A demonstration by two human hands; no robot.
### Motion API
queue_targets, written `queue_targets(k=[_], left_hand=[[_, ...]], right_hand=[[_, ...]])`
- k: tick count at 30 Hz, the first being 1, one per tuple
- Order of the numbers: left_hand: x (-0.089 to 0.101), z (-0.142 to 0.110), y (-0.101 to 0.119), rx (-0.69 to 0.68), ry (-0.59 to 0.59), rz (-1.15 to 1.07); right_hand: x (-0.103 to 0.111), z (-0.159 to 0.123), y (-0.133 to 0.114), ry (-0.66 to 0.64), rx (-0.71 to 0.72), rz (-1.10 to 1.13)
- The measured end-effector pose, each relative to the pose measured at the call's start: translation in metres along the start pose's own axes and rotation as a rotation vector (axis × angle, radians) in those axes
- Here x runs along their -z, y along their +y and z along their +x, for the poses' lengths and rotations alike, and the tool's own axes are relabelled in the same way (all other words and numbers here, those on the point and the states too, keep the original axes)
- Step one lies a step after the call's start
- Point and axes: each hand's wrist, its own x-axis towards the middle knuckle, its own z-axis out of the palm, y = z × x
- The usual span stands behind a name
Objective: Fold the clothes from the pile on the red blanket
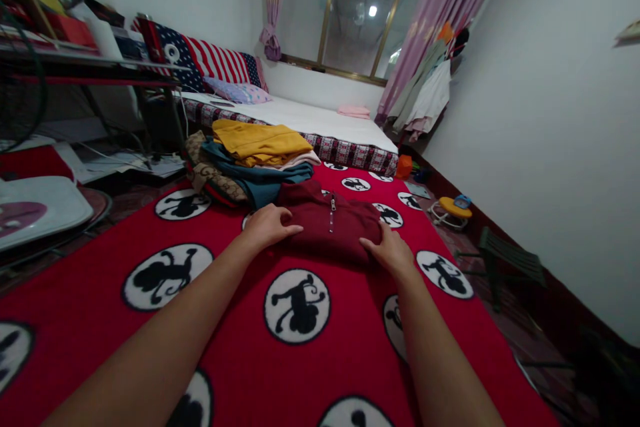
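Observation:
A folded maroon zip-neck top [335, 227] lies on the red blanket [240, 347], its short zip facing up in the middle. My left hand [267, 225] grips the top's left edge, with thumb over the fabric and fingers partly hidden. At the right edge, my right hand [393, 248] holds the cloth in the same way, thumb on top. Just behind and left of the top is a pile of folded clothes: a yellow garment [263, 141] uppermost, a teal one [260, 180] under it, and a brown patterned one [207, 170] at the side.
Behind the blanket stands a bed with a white sheet [305, 110] and a striped cushion [220, 60]. A cluttered desk [100, 67] and a white chair seat [40, 210] are on the left. On the right are a yellow stool [454, 207] and a dark folding stool [510, 253].

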Motion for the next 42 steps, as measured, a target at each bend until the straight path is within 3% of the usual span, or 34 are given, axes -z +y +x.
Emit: queue_targets(k=[3, 8, 11, 14, 16, 19, 21, 23, 26, 30, 36, 42], left_hand=[[0.002, 0.002, -0.004, -0.006, -0.079, -0.042], [0.032, 0.004, -0.015, -0.043, -0.224, -0.22], [0.034, 0.005, -0.011, -0.059, -0.121, -0.194], [0.012, 0.004, 0.003, -0.239, 0.052, -0.187], [-0.009, 0.003, 0.01, -0.351, 0.022, -0.189], [-0.034, 0.001, 0.008, -0.253, -0.101, -0.097], [-0.041, 0.002, -0.002, -0.132, -0.101, -0.028], [-0.044, 0.004, -0.012, -0.048, -0.046, 0.024], [-0.046, 0.005, -0.021, -0.009, 0.054, 0.077], [-0.047, 0.003, -0.02, -0.073, 0.159, 0.062], [-0.046, 0.0, -0.016, -0.118, 0.241, -0.023], [-0.048, 0.003, -0.017, -0.083, 0.242, -0.116]], right_hand=[[0.006, -0.001, -0.006, -0.024, 0.055, 0.069], [0.053, -0.008, -0.004, -0.144, 0.091, 0.008], [0.068, -0.013, -0.004, -0.113, 0.022, -0.137], [0.051, -0.013, -0.013, 0.069, 0.079, -0.105], [0.026, -0.013, -0.022, 0.126, 0.228, -0.017], [-0.012, -0.013, -0.03, 0.012, 0.352, 0.002], [-0.027, -0.014, -0.029, -0.045, 0.268, -0.063], [-0.029, -0.014, -0.024, -0.001, 0.116, -0.127], [-0.016, -0.014, -0.018, 0.02, -0.058, -0.201], [0.004, -0.017, -0.02, -0.069, -0.043, -0.218], [-0.008, -0.02, -0.032, -0.066, -0.008, 0.122], [-0.028, -0.026, -0.042, -0.031, 0.027, 0.795]])
